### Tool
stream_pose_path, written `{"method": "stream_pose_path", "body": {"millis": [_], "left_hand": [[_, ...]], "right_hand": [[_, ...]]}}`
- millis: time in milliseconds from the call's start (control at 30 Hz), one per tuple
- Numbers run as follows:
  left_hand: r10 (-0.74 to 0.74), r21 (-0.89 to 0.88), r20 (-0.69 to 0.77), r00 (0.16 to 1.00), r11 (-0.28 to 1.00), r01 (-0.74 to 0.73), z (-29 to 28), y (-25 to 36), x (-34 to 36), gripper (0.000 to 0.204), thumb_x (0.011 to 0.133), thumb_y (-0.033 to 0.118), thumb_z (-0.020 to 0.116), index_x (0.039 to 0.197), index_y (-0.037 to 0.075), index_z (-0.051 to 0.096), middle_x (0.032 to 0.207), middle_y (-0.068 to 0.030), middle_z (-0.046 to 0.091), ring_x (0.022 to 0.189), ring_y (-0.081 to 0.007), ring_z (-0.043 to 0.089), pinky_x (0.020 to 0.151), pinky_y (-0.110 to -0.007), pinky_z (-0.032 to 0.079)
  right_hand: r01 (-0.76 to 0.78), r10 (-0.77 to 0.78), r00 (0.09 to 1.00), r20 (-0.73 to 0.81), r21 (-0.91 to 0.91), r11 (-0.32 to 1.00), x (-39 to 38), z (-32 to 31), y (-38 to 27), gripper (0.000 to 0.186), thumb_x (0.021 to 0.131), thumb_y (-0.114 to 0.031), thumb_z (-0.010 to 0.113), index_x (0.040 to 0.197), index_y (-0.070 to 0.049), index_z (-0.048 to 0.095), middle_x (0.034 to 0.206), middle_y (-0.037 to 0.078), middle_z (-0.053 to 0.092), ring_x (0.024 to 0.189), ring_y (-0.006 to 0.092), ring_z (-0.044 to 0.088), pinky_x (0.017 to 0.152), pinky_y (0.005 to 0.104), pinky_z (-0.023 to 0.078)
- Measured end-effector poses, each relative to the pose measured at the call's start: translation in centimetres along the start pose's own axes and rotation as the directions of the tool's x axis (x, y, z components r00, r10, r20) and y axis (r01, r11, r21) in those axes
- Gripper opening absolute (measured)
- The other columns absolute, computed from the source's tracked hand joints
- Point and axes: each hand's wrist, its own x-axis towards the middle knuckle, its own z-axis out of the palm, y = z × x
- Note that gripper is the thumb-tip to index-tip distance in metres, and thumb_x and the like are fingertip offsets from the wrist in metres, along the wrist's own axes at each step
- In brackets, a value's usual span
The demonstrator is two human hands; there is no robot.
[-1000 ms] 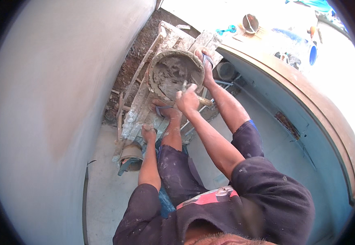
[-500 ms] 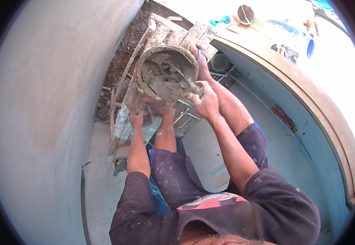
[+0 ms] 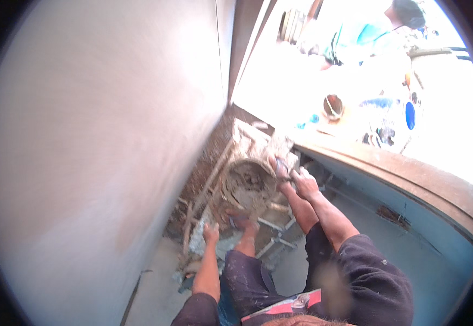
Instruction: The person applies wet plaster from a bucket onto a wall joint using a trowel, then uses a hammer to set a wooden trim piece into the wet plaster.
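Head view: the mortar bucket [image 3: 247, 187] sits ahead on a spattered wooden frame [image 3: 220, 179], tipped with its mouth toward the person. The right hand [image 3: 303, 183] is nearer, just beside the bucket's right rim, fingers closed on a small tool I cannot make out. The left hand [image 3: 211, 232] rests lower on the frame, fingers curled, grip unclear

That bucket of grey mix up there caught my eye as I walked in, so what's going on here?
A person stands on a mortar-spattered scaffold beside a plastered wall. Their right hand grips a trowel at the rim of a bucket filled with wet grey mortar. Their left hand rests lower down on the wooden frame near the wall. One foot is planted just below the bucket.
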Motion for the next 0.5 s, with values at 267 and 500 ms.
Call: {"method": "stream_pose_path", "body": {"millis": [267,500], "left_hand": [[0.026,0.048,0.151,0.988,0.998,-0.033,-11.0,2.6,-10.5,0.065,0.082,0.048,0.072,0.122,-0.002,0.061,0.123,-0.0237,0.063,0.114,-0.0405,0.059,0.097,-0.047,0.047],[0.145,0.052,0.188,0.971,0.986,-0.157,-20.9,7.0,-21.3,0.063,0.08,0.05,0.073,0.12,0.001,0.063,0.121,-0.0224,0.065,0.115,-0.0382,0.061,0.096,-0.045,0.048]], "right_hand": [[-0.363,0.425,0.902,-0.077,0.399,0.842,-7.5,-12.3,-3.7,0.029,0.087,-0.021,0.058,0.109,-0.002,0.057,0.103,0.024,0.061,0.103,0.0407,0.062,0.085,0.0482,0.05],[0.022,0.401,0.906,-0.136,0.961,0.277,-10.7,-22.2,-16.2,0.036,0.096,-0.033,0.046,0.084,-0.002,0.06,0.074,0.01,0.058,0.067,0.0229,0.057,0.063,0.0401,0.046]]}}
